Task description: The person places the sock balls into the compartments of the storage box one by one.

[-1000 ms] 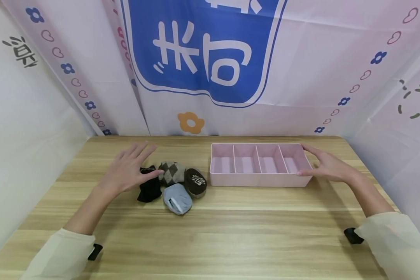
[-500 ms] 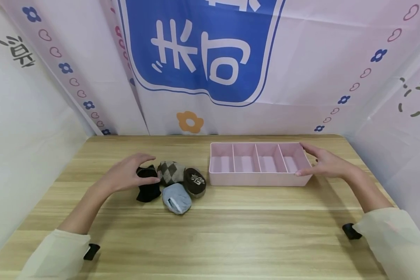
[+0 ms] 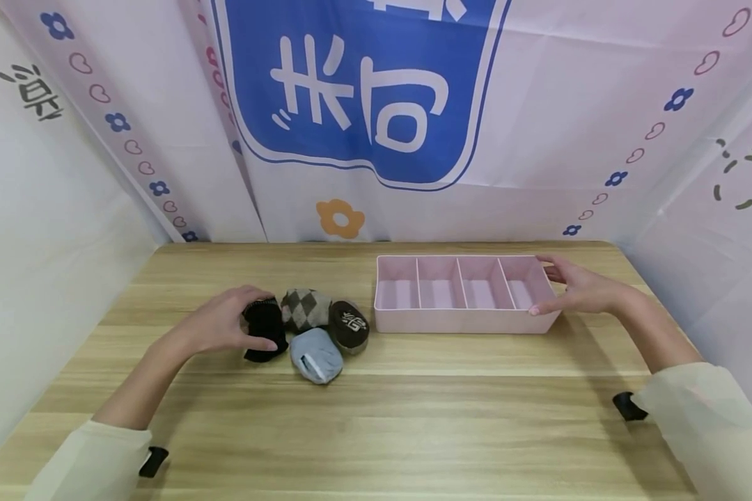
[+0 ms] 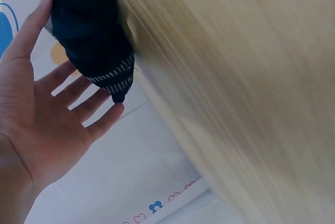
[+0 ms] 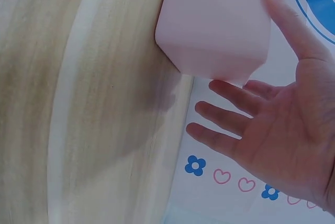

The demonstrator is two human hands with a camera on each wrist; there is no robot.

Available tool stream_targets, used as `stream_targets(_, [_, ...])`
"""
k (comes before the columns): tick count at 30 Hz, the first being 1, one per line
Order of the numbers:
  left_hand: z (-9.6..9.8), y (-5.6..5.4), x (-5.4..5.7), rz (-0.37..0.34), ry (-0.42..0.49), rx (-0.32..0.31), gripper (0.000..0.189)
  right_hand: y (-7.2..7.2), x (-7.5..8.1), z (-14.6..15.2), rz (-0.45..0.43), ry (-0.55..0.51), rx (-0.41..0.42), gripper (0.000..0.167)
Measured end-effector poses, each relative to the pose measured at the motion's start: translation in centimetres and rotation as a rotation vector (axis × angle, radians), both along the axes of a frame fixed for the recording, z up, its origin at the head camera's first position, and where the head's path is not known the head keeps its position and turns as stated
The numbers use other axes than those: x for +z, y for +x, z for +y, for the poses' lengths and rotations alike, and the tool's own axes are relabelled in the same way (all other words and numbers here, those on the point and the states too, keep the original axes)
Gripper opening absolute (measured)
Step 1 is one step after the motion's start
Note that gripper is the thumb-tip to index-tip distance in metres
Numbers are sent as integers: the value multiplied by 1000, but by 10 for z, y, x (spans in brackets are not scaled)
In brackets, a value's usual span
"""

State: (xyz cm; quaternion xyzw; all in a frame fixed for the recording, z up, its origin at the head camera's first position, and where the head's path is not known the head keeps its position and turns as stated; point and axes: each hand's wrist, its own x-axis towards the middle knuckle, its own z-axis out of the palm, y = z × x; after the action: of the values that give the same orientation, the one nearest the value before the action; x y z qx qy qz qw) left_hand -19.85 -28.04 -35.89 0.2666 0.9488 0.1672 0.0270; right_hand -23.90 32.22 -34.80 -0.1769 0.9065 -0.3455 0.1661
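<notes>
My left hand grips a bundled black sock on the wooden table, thumb along its near side and fingers round the far side. In the left wrist view, the black sock shows pale stitching near its narrow end, by the fingertips. Beside it lie a grey argyle sock bundle, a dark brown one with a pale mark and a light blue one. My right hand holds the right end of a pink four-section box, thumb at the near rim, index finger at the far corner.
The box's compartments are divided by thin pink walls. Behind the table hangs a white cloth with a blue printed panel, and pale cloth walls stand at both sides.
My left hand has come down from above the socks, and its fingers have closed round the black one. My right hand stays at the box's right end, its fingers shifting slightly.
</notes>
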Motion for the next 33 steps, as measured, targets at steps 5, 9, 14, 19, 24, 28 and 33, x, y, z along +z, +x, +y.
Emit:
stream_targets(5, [-2, 0, -2, 33, -2, -42, 98, 0, -3, 2, 18, -11, -1, 106])
stream_targets(9, [-3, 2, -4, 47, -20, -50, 101, 2, -7, 4, 25, -47, -13, 105])
stream_targets(14, [-3, 4, -4, 42, -32, -29, 103, 3, -12, 6, 26, -100, -35, 106])
stream_targets(19, [-3, 4, -5, 35, -43, -4, 100, 4, -15, 7, 25, -124, -43, 107])
stream_targets(24, [-1, 2, -6, 28, -59, 7, 94, 3, -15, 7, 25, -92, -45, 107])
stream_targets(28, [0, 1, -5, 30, -56, 6, 89, 1, -13, 9, 27, -92, -22, 105])
stream_targets(33, [-1, 0, -6, 27, -24, 0, 84, 0, -12, 15, 23, -132, 13, 102])
